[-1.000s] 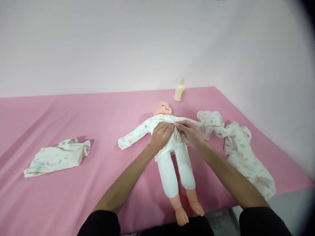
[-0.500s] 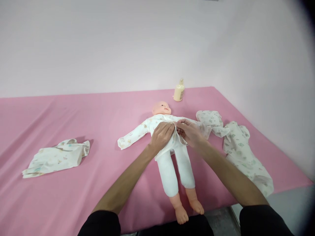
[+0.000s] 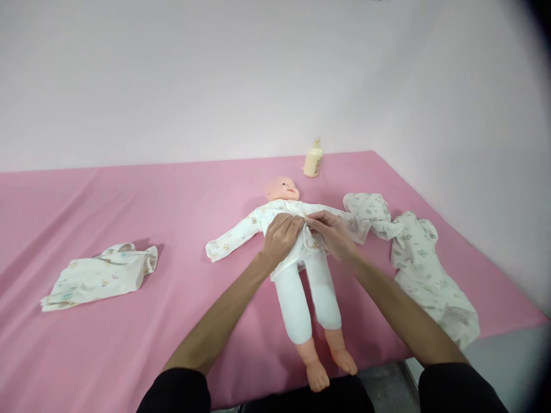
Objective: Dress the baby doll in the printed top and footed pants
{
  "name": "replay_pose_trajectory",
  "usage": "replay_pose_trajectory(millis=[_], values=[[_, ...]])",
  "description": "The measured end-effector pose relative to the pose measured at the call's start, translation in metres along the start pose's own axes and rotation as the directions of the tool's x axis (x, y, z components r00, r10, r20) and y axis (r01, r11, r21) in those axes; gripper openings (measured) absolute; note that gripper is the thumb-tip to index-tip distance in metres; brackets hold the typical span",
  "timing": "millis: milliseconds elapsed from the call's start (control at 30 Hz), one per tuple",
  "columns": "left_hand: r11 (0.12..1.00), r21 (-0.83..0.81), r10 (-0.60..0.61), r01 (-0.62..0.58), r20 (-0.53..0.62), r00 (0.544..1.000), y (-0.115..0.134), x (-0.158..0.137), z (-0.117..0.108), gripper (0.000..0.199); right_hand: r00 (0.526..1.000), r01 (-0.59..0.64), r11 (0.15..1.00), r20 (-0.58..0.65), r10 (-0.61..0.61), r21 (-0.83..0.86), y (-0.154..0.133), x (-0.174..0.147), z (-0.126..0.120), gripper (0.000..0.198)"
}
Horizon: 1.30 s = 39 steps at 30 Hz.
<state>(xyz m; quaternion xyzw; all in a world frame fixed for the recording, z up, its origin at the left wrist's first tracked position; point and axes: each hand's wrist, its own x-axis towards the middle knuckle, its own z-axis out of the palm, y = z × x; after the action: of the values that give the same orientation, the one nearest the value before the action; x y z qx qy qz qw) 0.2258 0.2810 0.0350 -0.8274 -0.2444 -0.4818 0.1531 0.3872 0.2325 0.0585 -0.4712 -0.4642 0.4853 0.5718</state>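
Note:
A baby doll (image 3: 293,287) lies on its back on the pink-covered table, feet toward me. It wears a white printed baby shirt (image 3: 269,215) with long sleeves spread to both sides. Over the doll's chest my left hand (image 3: 280,236) is closed on the shirt's front, fingers bent together. Right beside it, my right hand (image 3: 333,232) pinches the edge of the same shirt, thumb and forefinger nearly meeting the left fingertips. The exact bit of cloth between the fingertips is too small to make out. Below the right hand the front flap hangs loosely folded.
A cream pump bottle (image 3: 313,160) stands behind the doll's head. Folded printed clothing (image 3: 101,276) lies at the left. More printed baby clothes (image 3: 430,275) lie at the right, reaching the edge of the pink sheet (image 3: 181,332). A pale wall (image 3: 193,80) rises behind.
My right hand has turned slightly, its fingers now pinching closer to my left fingertips. The shirt's front edge below it has folded over. The doll stays in place.

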Motion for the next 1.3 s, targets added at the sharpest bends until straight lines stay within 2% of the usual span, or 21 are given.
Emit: replay_pose_trajectory(millis=[100,267,400,500,667,800,867,900,967,1067,1133,1300], values=[[0.998,0.032,-0.05,0.049,0.047,0.998,0.001,0.0,0.001,0.01,0.998,-0.049,0.996,0.033,0.047,0.078,0.006,0.006,-0.002,0.024],[0.995,0.019,-0.099,0.098,0.119,0.988,0.001,0.001,0.002,0.018,0.998,-0.058,0.995,0.044,0.055,0.085,0.01,0.01,-0.001,0.027],[0.951,-0.139,-0.244,0.278,0.221,0.944,0.005,0.005,-0.001,0.017,1.0,-0.02,0.999,0.003,0.02,0.046,0.011,0.009,-0.002,0.03],[0.838,-0.295,-0.352,0.46,0.353,0.867,0.007,0.012,-0.007,0.015,0.995,0.073,0.995,-0.065,-0.078,-0.073,0.011,0.006,0.0,0.029],[0.529,-0.488,-0.439,0.695,0.543,0.716,0.003,0.024,-0.019,0.018,0.96,0.249,0.944,-0.073,-0.271,-0.218,0.013,0.002,0.004,0.025],[0.34,-0.484,-0.45,0.806,0.669,0.592,-0.006,0.029,-0.024,0.021,0.916,0.361,0.866,-0.043,-0.398,-0.345,0.017,0.005,0.003,0.022],[0.293,-0.44,-0.454,0.849,0.717,0.528,-0.011,0.03,-0.027,0.021,0.883,0.411,0.797,-0.025,-0.469,-0.441,0.019,0.006,0.002,0.019],[0.285,-0.426,-0.442,0.859,0.736,0.512,-0.013,0.031,-0.028,0.022,0.868,0.429,0.765,-0.018,-0.497,-0.48,0.021,0.007,0.001,0.018],[0.306,-0.43,-0.378,0.85,0.764,0.523,-0.016,0.032,-0.032,0.023,0.849,0.446,0.721,-0.005,-0.529,-0.529,0.023,0.008,0.0,0.016],[0.383,-0.479,-0.282,0.79,0.754,0.593,-0.017,0.032,-0.035,0.023,0.836,0.453,0.703,-0.013,-0.549,-0.548,0.026,0.007,0.001,0.016],[0.43,-0.497,-0.282,0.754,0.719,0.635,-0.015,0.03,-0.033,0.022,0.841,0.442,0.717,-0.029,-0.54,-0.539,0.027,0.005,0.001,0.016],[0.605,-0.45,-0.34,0.657,0.601,0.724,-0.009,0.023,-0.021,0.019,0.893,0.364,0.755,-0.027,-0.45,-0.546,0.024,-0.003,0.003,0.017]])
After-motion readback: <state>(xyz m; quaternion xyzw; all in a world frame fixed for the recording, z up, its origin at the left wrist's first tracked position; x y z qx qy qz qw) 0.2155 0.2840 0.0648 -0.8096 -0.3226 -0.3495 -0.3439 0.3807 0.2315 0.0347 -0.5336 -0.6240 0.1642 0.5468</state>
